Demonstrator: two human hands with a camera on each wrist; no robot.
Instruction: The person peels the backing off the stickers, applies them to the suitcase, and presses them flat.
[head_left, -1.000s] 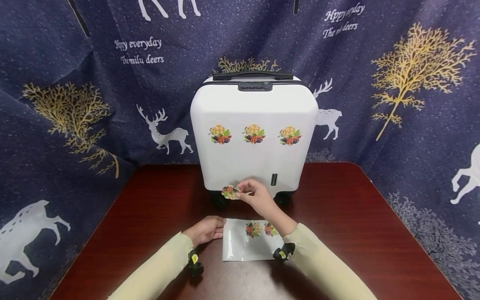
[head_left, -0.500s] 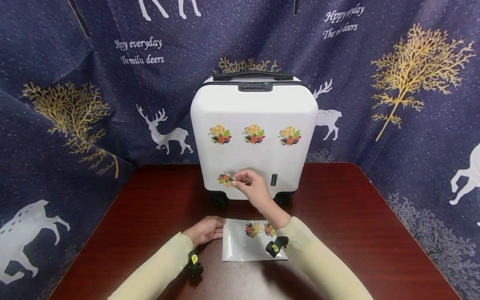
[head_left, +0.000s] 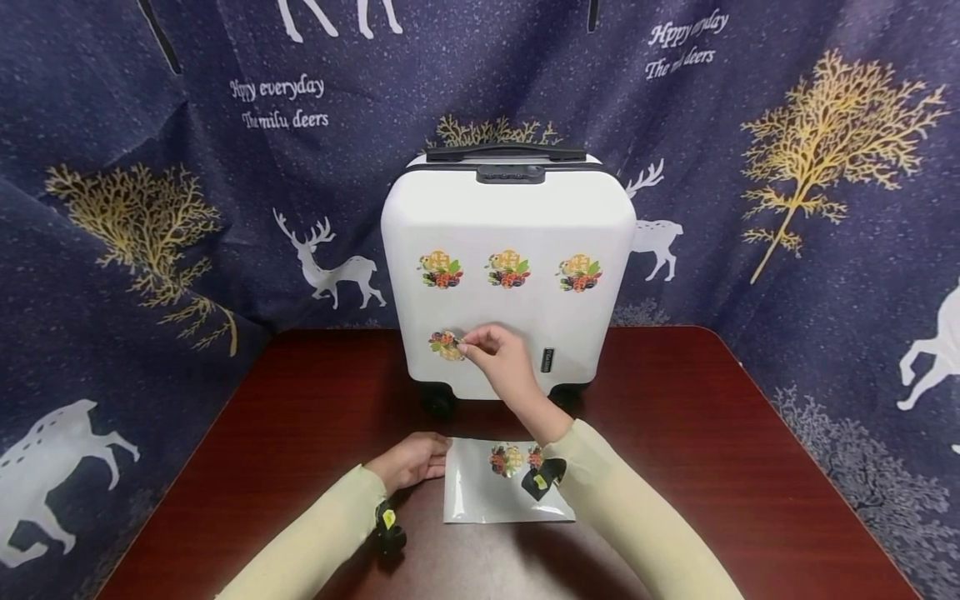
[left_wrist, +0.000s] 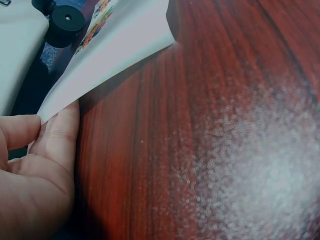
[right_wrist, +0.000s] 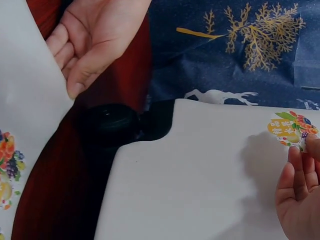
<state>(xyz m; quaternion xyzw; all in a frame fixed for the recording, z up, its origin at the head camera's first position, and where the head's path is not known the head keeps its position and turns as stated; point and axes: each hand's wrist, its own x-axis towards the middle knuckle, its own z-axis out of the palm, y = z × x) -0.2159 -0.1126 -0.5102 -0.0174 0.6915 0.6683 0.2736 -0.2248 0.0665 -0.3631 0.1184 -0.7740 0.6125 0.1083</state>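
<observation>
Between thumb and fingers my right hand (head_left: pixel 504 360) pinches a fruit-printed sticker (head_left: pixel 446 345) by its edge. It is held in front of the lower left of the white suitcase (head_left: pixel 480 317); in the right wrist view the sticker (right_wrist: pixel 292 128) appears near the shell, and I cannot tell whether it touches. Down on the table, my left hand (head_left: pixel 414 460) grips the upper left corner of a white sticker sheet (head_left: pixel 480 496), thumb on top and fingers underneath, as the left wrist view of the sheet (left_wrist: pixel 120 45) shows. Fruit stickers (head_left: pixel 506 460) remain on the sheet, partly covered by the right wrist's camera.
Three similar stickers (head_left: pixel 509 269) run in a row across the suitcase front. A small black label (head_left: pixel 548 360) sits at its lower right. The suitcase stands on black wheels (head_left: pixel 438 400) on a dark red table (head_left: pixel 697 433), before a blue deer-patterned cloth (head_left: pixel 315 167).
My right hand has risen with the sticker from the suitcase's bottom edge to its lower left front, turning the sticker slightly. The left hand stays on the sheet's corner.
</observation>
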